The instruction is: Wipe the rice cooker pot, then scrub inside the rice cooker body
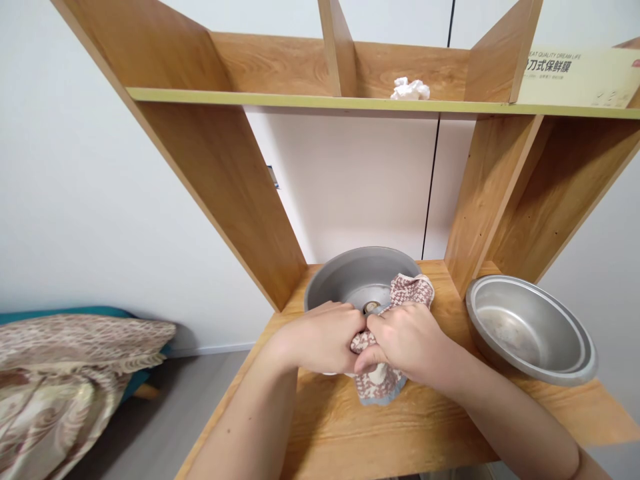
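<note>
A brown-and-white patterned cloth (414,291) with a pale blue edge is bunched over the near right rim of a round grey pot (340,267). My right hand (407,337) is closed on the cloth, which spreads out above and below the fingers. Close against it, my left hand (325,337) has its fingers curled round the bunched part at the pot's near rim. Its fingertips are hidden. A small round brassy piece (371,307) shows at the centre of the pot's floor. Beneath my hands, the pot's near side is mostly covered.
A wide silver metal bowl (530,327) stands at the right on the wooden desktop (345,433). Crumpled white tissue (410,89) and a cling-film box (575,80) lie on the upper shelf (300,99). Down left, a patterned blanket (65,380) drapes over teal furniture.
</note>
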Demonstrator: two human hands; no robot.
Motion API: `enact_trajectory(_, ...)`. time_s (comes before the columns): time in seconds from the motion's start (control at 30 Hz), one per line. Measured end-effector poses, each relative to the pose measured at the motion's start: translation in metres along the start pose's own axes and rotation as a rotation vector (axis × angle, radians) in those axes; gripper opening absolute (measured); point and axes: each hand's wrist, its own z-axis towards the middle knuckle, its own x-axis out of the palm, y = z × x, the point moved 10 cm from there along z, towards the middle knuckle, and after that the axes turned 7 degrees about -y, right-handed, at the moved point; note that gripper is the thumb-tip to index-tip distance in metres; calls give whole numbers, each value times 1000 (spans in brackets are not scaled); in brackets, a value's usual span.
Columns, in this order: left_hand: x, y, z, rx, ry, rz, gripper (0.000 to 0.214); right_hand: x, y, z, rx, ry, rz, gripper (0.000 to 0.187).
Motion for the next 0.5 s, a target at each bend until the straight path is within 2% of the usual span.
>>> enact_trajectory(0.2, -2, 1, 0, -29, -12, -9, 31, -7, -6, -1, -19, 27, 22, 66)
enact_trajectory(0.5, 2, 1, 1, 17, -9, -31, 29, 5, 5, 0, 24, -36, -17, 68)
